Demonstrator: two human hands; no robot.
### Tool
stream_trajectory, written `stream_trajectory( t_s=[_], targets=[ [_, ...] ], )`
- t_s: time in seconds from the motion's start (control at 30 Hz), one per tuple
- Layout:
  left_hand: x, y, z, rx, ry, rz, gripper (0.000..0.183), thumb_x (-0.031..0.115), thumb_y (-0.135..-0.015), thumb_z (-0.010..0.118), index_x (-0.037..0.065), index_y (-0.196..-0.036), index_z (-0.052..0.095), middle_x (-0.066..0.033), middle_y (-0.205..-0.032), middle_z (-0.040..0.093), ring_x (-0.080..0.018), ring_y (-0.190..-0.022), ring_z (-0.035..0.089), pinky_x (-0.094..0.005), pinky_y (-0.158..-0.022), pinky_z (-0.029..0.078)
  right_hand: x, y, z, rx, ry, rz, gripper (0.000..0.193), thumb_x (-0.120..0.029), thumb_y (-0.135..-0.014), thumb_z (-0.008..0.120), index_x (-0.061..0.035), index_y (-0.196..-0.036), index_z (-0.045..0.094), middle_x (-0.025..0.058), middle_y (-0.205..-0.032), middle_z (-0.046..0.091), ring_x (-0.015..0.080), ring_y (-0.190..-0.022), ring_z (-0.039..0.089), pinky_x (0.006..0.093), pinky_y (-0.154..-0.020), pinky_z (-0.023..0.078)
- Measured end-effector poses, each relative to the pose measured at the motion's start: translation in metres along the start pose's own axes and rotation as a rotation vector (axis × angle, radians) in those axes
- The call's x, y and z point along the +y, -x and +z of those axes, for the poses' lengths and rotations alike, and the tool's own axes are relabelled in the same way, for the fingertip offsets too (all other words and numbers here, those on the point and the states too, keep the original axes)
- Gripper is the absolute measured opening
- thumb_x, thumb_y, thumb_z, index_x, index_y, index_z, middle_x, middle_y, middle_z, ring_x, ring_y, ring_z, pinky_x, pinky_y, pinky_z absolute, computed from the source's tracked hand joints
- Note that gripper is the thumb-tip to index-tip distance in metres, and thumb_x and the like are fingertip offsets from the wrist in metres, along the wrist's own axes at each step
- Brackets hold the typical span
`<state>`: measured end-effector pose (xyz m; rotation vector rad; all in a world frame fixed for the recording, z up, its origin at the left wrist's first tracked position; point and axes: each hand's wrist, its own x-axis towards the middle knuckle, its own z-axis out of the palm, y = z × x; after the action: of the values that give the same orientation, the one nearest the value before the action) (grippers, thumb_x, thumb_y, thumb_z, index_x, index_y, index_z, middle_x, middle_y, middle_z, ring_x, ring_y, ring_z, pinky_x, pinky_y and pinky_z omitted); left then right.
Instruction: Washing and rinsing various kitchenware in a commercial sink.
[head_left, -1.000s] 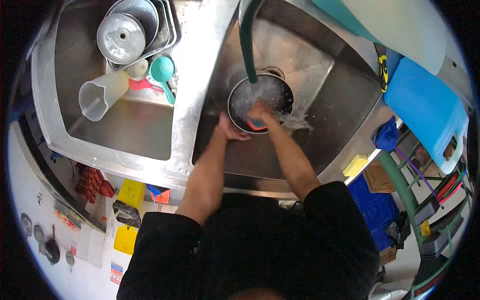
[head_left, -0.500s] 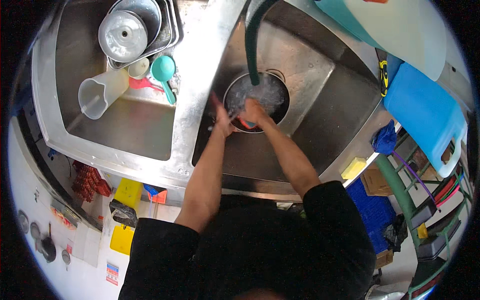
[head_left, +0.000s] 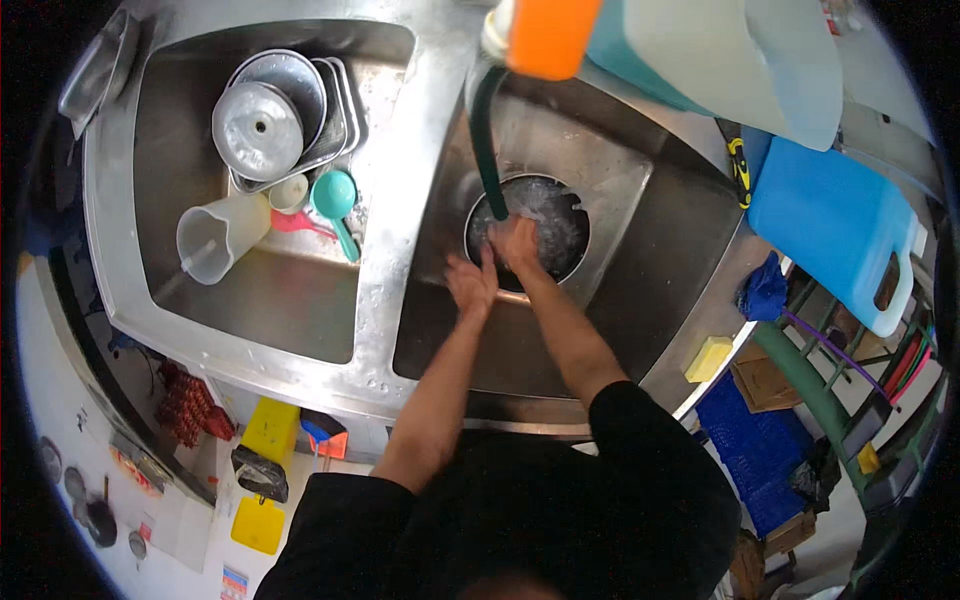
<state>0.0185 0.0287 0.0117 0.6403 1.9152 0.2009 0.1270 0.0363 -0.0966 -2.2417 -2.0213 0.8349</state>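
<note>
A round metal pot (head_left: 586, 240) stands in the right sink basin, with churning, frothy water in it. The end of a dark green hose (head_left: 486, 150) hangs over its far left part. My right hand (head_left: 516, 245) reaches over the near rim into the pot, close to the hose end. Its fingers are blurred and partly hidden, so whether they hold anything does not show. Beside the pot's left rim is my left hand (head_left: 472, 286), fingers spread and nothing seen in it.
The left basin (head_left: 290, 310) holds metal lids and trays (head_left: 258, 130), a translucent jug (head_left: 222, 240), a small white cup (head_left: 290, 194) and a teal ladle (head_left: 335, 200). Blue and whitish plastic jugs (head_left: 830, 230) crowd the right side. A yellow sponge (head_left: 709, 360) lies on the sink's right edge.
The whole view has shifted, bringing an orange object in at the top. My left hand has opened beside the pot. The orange patch near my right hand no longer shows.
</note>
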Motion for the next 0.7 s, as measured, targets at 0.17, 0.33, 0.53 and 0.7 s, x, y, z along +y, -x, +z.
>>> stream_trajectory(
  t_s=[0.17,0.33,0.53,0.7],
  targets=[
    [-0.004,0.001,-0.002,-0.116,-0.295,0.188,0.048,0.034,-0.095,0.038,-0.010,-0.113,0.045,-0.0338,-0.099,0.057,-0.0466,-0.099,0.056,-0.0502,-0.088,0.042,0.007,0.002,-0.019,-0.455,0.281,-0.508,0.038,-0.027,-0.083,0.056,-0.0055,-0.115,0.055,0.0164,-0.097,0.062,0.0370,-0.081,0.061,0.0474,-0.073,0.049],
    [-0.002,0.022,0.012,0.125,-0.314,0.101,0.044,0.026,-0.094,0.036,-0.007,-0.123,0.029,-0.0312,-0.085,0.060,-0.0456,-0.081,0.060,-0.0517,-0.072,0.048,-0.009,-0.004,0.000,-0.309,-0.104,0.056,0.035,-0.027,-0.079,0.057,-0.0080,-0.109,0.057,0.0196,-0.095,0.063,0.0381,-0.085,0.061,0.0511,-0.074,0.047],
    [-0.004,-0.029,-0.003,-0.077,-0.263,0.303,0.035,0.021,-0.094,0.040,-0.001,-0.120,0.030,-0.0330,-0.082,0.058,-0.0461,-0.084,0.060,-0.0529,-0.068,0.048,0.016,0.001,0.024,-0.081,-0.331,-0.292,0.041,-0.031,-0.079,0.059,-0.0052,-0.111,0.058,0.0206,-0.096,0.062,0.0385,-0.089,0.057,0.0492,-0.080,0.043],
    [-0.029,0.007,0.025,0.129,-0.099,0.134,0.056,0.012,-0.085,0.052,0.000,-0.130,0.021,-0.0338,-0.085,0.057,-0.0479,-0.086,0.058,-0.0524,-0.075,0.048,0.008,-0.007,0.024,-0.108,-0.069,0.344,0.037,-0.027,-0.084,0.053,-0.0039,-0.112,0.058,0.0217,-0.107,0.060,0.0371,-0.099,0.055,0.0468,-0.088,0.042]
  ],
)
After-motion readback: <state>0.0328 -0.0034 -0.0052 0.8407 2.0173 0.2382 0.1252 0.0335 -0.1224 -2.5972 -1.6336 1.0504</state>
